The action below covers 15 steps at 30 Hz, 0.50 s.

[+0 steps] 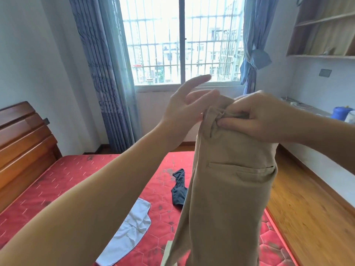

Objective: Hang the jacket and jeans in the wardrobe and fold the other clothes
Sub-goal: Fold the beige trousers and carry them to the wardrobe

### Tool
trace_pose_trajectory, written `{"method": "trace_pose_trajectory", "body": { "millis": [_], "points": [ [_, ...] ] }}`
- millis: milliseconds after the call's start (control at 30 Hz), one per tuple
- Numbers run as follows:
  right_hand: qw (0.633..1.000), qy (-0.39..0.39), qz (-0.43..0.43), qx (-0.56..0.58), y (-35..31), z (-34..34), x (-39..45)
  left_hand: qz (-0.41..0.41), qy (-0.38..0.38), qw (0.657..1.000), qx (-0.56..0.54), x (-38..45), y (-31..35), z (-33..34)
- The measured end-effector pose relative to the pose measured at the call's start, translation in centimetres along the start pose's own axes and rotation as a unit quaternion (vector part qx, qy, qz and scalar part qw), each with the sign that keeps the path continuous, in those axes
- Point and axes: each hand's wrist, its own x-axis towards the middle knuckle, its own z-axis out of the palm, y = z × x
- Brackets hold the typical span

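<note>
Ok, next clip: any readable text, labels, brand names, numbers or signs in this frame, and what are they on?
None can be read.
Khaki trousers, gripped at the waistband by the right hand: no tag or print showing.
White garment and dark garment on the red mattress: no lettering visible.
Blue container on the ledge: too small and blurred to tell.
Buildings through the window: no legible signs.

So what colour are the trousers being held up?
Tan, plain; the trousers show clearly in the head view.

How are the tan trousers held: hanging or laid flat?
Hanging. The right hand pinches the waistband of the tan trousers, whose legs drop above the red mattress.
</note>
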Motion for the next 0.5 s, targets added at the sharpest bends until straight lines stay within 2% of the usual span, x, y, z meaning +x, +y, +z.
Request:
{"method": "trace_pose_trajectory", "body": {
  "millis": [100,133,233,333,367,400,433,500],
  "points": [
    [0.999,0.039,-0.010,0.013,-0.3,-0.7,0.4,-0.067,-0.115,0.990,0.035,-0.7,-1.3,-0.7],
    [0.999,0.038,-0.008,0.008,-0.3,-0.8,0.6,-0.066,-0.127,0.988,0.058,-0.8,-1.5,-0.6],
    [0.999,0.036,-0.005,-0.013,-0.5,-0.3,0.2,-0.021,-0.080,0.990,0.113,-0.4,-1.6,-0.7],
    [0.994,0.110,0.010,0.013,-1.4,-0.7,-0.9,-0.019,-0.033,0.994,0.103,-0.2,-1.8,-1.5],
    [0.993,0.109,0.020,0.036,-1.4,-1.2,-1.3,-0.022,-0.022,0.996,0.089,-0.4,-1.9,-1.7],
    [0.995,0.064,0.055,0.059,-1.4,-1.8,-1.4,-0.023,-0.016,0.997,0.079,-0.5,-2.0,-2.0],
    [0.991,-0.021,0.094,0.096,-1.5,-2.3,-1.4,-0.020,-0.013,0.997,0.073,-0.6,-2.1,-2.1],
    [0.957,-0.191,0.166,0.144,-1.8,-3.3,-1.3,-0.022,-0.015,0.998,0.058,-0.8,-2.2,-2.3]
  ]
}}
